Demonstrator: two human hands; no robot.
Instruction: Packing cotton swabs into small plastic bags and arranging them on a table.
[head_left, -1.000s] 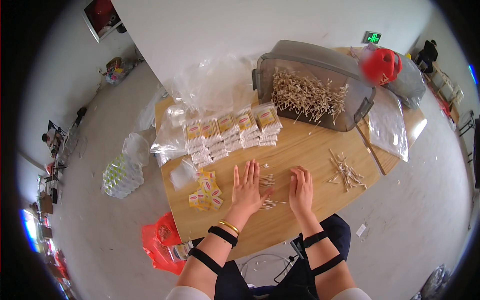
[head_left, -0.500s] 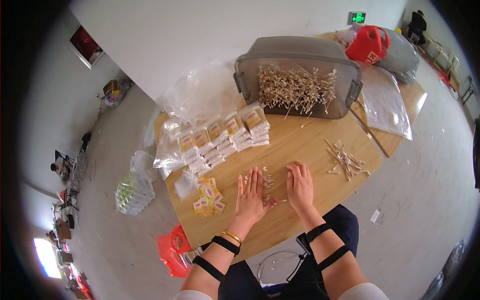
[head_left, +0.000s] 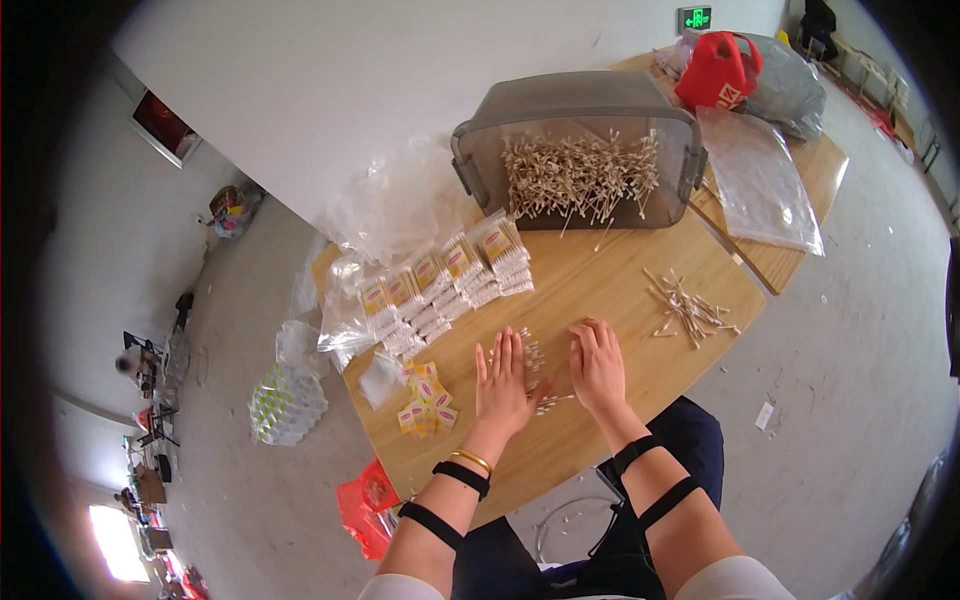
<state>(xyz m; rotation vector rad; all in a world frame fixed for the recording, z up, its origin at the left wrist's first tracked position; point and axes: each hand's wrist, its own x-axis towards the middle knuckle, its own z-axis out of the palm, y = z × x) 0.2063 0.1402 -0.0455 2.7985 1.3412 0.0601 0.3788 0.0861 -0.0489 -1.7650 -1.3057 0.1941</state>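
Note:
My left hand (head_left: 504,388) lies flat over a small row of cotton swabs (head_left: 533,356), fingers stretched out and thumb angled to the right. Some of the swabs are hidden beneath it, and a few stick out past the thumb. Just right of the row, my right hand (head_left: 597,368) rests on its edge on the wooden table (head_left: 640,375), fingers extended and slightly curved, apart from the left. Nothing shows in its grasp. Left of my hands lie yellow and white printed cards (head_left: 428,398). Behind them stand stacked packs of swabs (head_left: 458,262).
A grey plastic bin (head_left: 580,105) on its side holds a heap of loose swabs. Another loose pile of swabs (head_left: 690,308) lies at the right. Clear plastic bags (head_left: 400,195) sit at the back left, and a red bag (head_left: 722,72) stands on the adjoining table.
The whole view has shifted slightly. Both hands keep nearly the same places beside the swab row, with only a slight shift of the fingers.

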